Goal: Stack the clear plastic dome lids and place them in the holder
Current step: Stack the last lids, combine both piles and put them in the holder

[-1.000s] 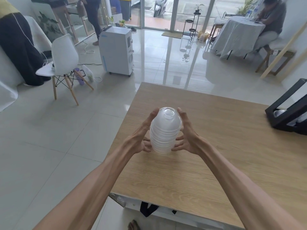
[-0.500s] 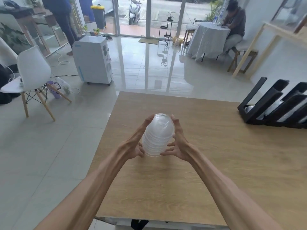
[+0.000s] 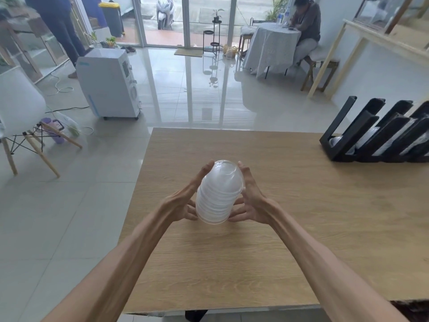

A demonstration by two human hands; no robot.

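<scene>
A nested stack of several clear plastic dome lids (image 3: 218, 192) is held between both hands above the wooden table (image 3: 301, 217), leaning slightly to the right with the dome tops pointing up and away. My left hand (image 3: 185, 201) cups its left side, my right hand (image 3: 249, 201) its right side. The black slotted holder (image 3: 362, 133) stands at the table's far right, well away from the stack. More clear lids lie in its slots.
The table's left edge runs close to my left arm, with tiled floor beyond. A white chair (image 3: 21, 108) and a white appliance (image 3: 109, 82) stand on the floor to the left. One person sits at a covered table far back; another stands at the far left.
My view has swung to the right, bringing more of the black holder into sight. The stack now leans a little more to the right. Both hands keep the same hold.
</scene>
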